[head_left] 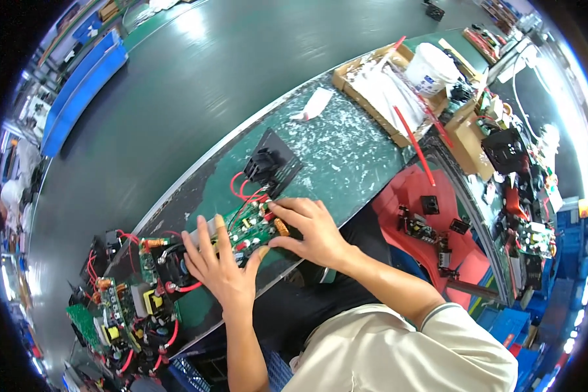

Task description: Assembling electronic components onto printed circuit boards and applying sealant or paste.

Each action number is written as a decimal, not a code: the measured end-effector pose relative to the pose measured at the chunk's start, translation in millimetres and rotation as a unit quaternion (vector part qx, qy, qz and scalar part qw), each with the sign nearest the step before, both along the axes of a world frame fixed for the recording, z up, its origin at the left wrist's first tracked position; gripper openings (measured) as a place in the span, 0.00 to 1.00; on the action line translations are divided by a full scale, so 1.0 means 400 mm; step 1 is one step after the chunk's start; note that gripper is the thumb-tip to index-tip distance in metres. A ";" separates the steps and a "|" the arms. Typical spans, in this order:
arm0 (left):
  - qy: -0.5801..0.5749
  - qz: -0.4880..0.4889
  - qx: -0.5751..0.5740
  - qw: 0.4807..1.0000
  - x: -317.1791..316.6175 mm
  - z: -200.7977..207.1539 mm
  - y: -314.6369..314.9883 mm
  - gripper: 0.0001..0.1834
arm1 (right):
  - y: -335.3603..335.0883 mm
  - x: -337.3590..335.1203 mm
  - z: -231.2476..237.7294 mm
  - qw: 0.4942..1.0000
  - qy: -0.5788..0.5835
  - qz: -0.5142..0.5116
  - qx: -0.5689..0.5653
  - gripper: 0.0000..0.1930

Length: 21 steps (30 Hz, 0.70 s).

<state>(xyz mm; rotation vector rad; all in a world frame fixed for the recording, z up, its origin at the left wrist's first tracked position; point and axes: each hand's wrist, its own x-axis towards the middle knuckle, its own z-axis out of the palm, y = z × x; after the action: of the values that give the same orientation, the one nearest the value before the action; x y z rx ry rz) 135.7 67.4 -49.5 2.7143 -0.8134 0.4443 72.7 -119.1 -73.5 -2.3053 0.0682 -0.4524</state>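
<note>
A green circuit board with several components and a copper coil lies on the workbench in front of me. Across its left end spreads my left hand, fingertips over the far edge and thumb at the near edge. One of its fingers has a yellowish cover on the tip. My right hand grips the board's right end between thumb and fingers. Red and black wires run from the board to a black panel with a socket-like housing just behind it. The underside of the board is hidden.
More wired circuit boards crowd the bench's left end. A cardboard tray and a white bucket stand at the far right. Nearer lies a red sheet with black parts. A white packet rests on the green workbench.
</note>
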 end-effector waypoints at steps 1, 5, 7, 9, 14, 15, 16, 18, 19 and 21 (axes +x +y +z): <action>-0.002 0.009 0.009 1.000 0.001 -0.003 -0.005 0.45 | 0.001 0.000 -0.001 1.000 -0.001 -0.011 -0.003 0.33; -0.004 0.023 0.012 1.000 0.005 -0.009 -0.010 0.46 | 0.015 0.002 -0.005 0.999 -0.013 -0.040 -0.007 0.32; -0.007 0.022 0.012 1.000 0.004 -0.008 -0.013 0.48 | 0.015 0.001 -0.003 0.999 -0.011 -0.043 -0.001 0.32; -0.014 0.026 0.010 1.000 0.005 -0.006 -0.017 0.48 | 0.016 0.001 -0.006 0.998 -0.016 -0.053 -0.006 0.32; -0.020 0.013 0.006 1.000 -0.003 -0.015 -0.016 0.49 | -0.012 -0.018 -0.005 0.996 -0.050 -0.020 0.065 0.29; -0.028 0.003 0.004 1.000 -0.004 -0.018 -0.015 0.49 | -0.028 -0.030 -0.012 0.989 -0.087 -0.002 0.121 0.27; -0.021 0.012 0.007 1.000 -0.006 -0.023 -0.008 0.49 | -0.046 -0.065 -0.018 0.952 -0.047 -0.039 0.298 0.24; -0.007 0.028 0.013 0.999 -0.010 -0.030 0.001 0.50 | -0.124 -0.171 -0.028 0.848 0.038 -0.153 0.506 0.21; -0.011 0.029 0.012 0.999 -0.005 -0.026 -0.002 0.50 | -0.182 -0.214 -0.034 0.805 0.085 -0.229 0.540 0.20; -0.002 0.051 0.013 0.999 -0.023 -0.019 -0.014 0.52 | -0.284 -0.287 -0.064 0.792 -0.030 -0.328 0.514 0.22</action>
<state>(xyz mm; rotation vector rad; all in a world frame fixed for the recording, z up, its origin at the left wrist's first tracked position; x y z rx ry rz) 126.5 61.7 -57.3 2.7892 -0.6869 0.4636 -42.3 -232.7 -99.3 -1.1185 0.8818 -0.6228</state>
